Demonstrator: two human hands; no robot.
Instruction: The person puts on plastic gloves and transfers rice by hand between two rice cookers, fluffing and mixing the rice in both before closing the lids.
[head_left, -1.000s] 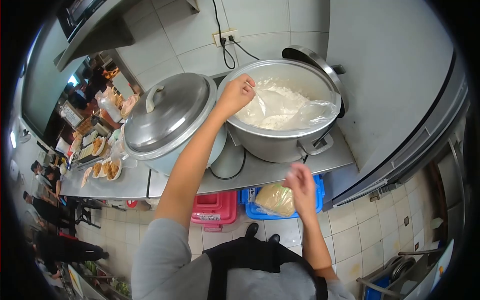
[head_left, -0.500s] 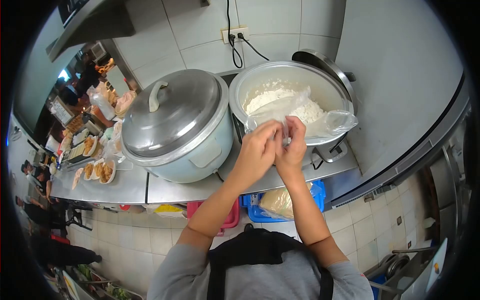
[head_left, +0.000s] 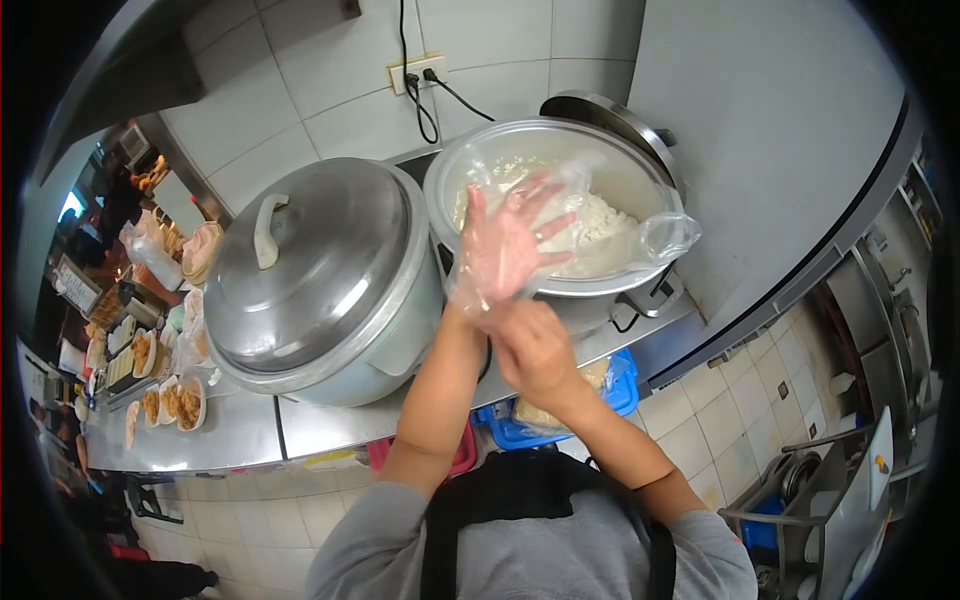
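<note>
My left hand [head_left: 505,245] is held up over the near left side of an open rice cooker [head_left: 450,180], its fingers spread apart. Clear thin plastic [head_left: 468,290], looking like a bag, covers this hand down to the wrist. At the left wrist, my right hand [head_left: 535,350] is closed on the plastic's edge. White rice [head_left: 603,222] fills part of the pot behind the left hand. More clear plastic film [head_left: 668,238] lies over the rice and the pot's right rim. The left hand hides part of the rice.
A second large cooker with a metal lid [head_left: 320,265] stands at the left. Behind the open pot leans a loose lid [head_left: 610,120]. Cords run to a wall outlet [head_left: 418,74]. Trays of fried food [head_left: 180,403] sit further left. A blue crate [head_left: 625,385] is below the counter.
My left hand has gone into the clear plastic and spread its fingers upward. My right hand has moved down to the left wrist. The view has shifted right.
</note>
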